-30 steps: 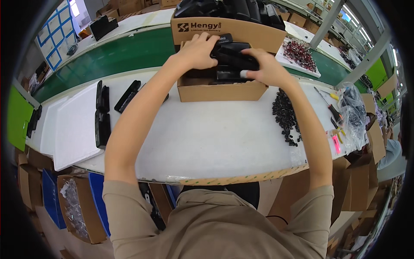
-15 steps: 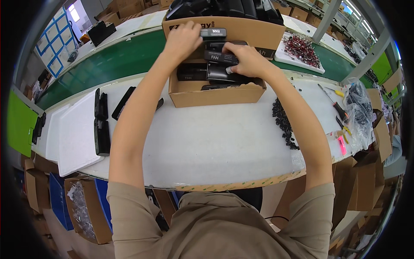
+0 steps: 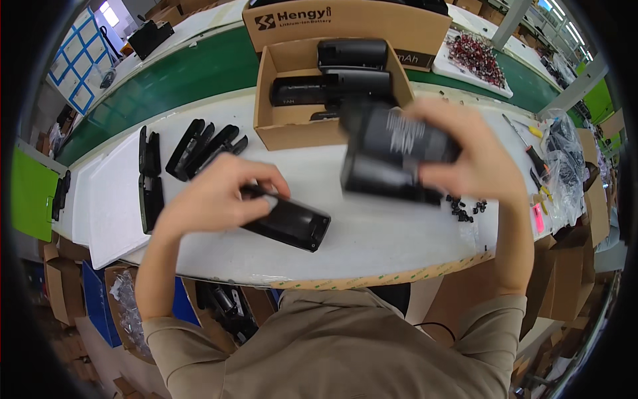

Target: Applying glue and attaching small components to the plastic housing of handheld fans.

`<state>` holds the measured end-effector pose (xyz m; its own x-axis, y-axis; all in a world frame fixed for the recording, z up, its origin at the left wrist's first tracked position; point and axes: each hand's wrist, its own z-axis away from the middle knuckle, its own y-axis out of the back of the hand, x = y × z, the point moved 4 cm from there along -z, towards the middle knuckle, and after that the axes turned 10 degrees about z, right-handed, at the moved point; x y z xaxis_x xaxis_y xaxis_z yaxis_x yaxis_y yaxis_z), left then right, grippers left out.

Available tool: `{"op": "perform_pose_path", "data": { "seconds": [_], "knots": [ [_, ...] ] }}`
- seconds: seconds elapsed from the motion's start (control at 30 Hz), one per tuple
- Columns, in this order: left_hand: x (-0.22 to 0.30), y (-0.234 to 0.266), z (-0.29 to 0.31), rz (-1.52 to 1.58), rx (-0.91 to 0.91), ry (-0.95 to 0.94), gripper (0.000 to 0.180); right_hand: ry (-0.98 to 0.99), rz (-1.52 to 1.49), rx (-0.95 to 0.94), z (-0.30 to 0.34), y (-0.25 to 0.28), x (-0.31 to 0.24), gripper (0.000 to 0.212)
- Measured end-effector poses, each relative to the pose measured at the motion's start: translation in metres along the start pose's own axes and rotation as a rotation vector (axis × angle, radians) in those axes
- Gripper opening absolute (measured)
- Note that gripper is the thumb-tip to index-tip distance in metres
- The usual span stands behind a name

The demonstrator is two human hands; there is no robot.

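My left hand (image 3: 222, 193) grips one end of a long black plastic casing (image 3: 296, 223) low over the white tabletop, thumb and fingers around it. In my right hand (image 3: 468, 149) are black plastic casings (image 3: 392, 163), smeared by motion; they seem to be more than one, held in front of the carton's right corner. Behind them stands the small open carton (image 3: 299, 138) with several black casings (image 3: 352, 54) lying inside. More black casings (image 3: 196, 149) lie side by side on the table beyond my left hand.
A white foam tray (image 3: 113, 213) lies at the left, with black casings (image 3: 153, 189) along its edge. Small black parts (image 3: 465, 209) are scattered under my right hand. Screwdrivers (image 3: 531, 156) and a clear plastic bag (image 3: 565, 159) lie at the right. A large carton (image 3: 359, 26) stands behind.
Both hands have come out of the small carton toward me with black casings, the left moving down and left, the right down and right. Fewer casings lie in the carton.
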<state>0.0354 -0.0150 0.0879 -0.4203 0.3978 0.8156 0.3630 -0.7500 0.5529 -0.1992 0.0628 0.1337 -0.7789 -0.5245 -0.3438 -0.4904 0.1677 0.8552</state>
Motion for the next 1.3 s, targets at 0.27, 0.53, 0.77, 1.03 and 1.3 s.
{"op": "perform_pose_path", "data": {
  "seconds": [0.27, 0.53, 0.77, 1.03, 1.3],
  "knots": [
    [-0.024, -0.014, -0.03, -0.18, -0.041, -0.144, 0.015, -0.14, -0.079, -0.293, 0.023, -0.063, 0.022, 0.033],
    [0.014, -0.053, -0.029, -0.478, 0.217, -0.545, 0.02, -0.089, 0.07, -0.083, 0.042, -0.034, 0.006, 0.036],
    [0.007, -0.052, -0.016, -0.463, 0.331, -0.398, 0.033, 0.031, 0.084, -0.306, 0.091, -0.061, -0.033, 0.035],
    [-0.008, -0.04, -0.028, -0.41, 0.322, -0.398, 0.033, 0.011, 0.297, -0.034, 0.076, -0.067, -0.024, 0.057],
    [0.0, -0.059, -0.056, -0.544, 0.185, -0.641, 0.043, 0.153, 0.099, -0.147, 0.075, -0.087, -0.026, 0.067]
  ]
}}
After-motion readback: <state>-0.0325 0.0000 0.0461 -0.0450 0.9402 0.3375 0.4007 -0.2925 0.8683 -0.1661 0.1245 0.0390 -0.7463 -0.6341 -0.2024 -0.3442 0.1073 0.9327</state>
